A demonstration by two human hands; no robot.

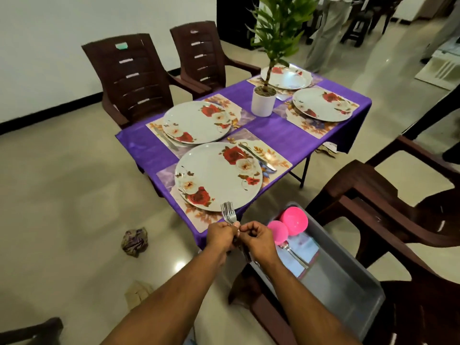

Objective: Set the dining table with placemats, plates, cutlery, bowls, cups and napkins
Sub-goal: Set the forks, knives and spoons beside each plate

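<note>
My left hand grips a bunch of forks, tines up and fanned just above my knuckles, handles running down through my fist. My right hand sits touching the left, its fingertips pinching at the handles where they leave my left fist — whether it holds one fork or several I cannot tell.

Just beyond my hands lies the nearest plate, white with red roses, on a placemat whose near corner reaches almost to the tines. A knife lies on that mat, past the plate's far right edge. Further out and a little left is a second plate on its own mat, with cutlery at its left rim. Two more plates sit well ahead to my right, beyond a potted plant. All rest on a purple cloth.

Close to my right hand, slightly lower, a grey bin holds two pink bowls — touching each other — with spoons and napkins behind them, nearer me.
</note>
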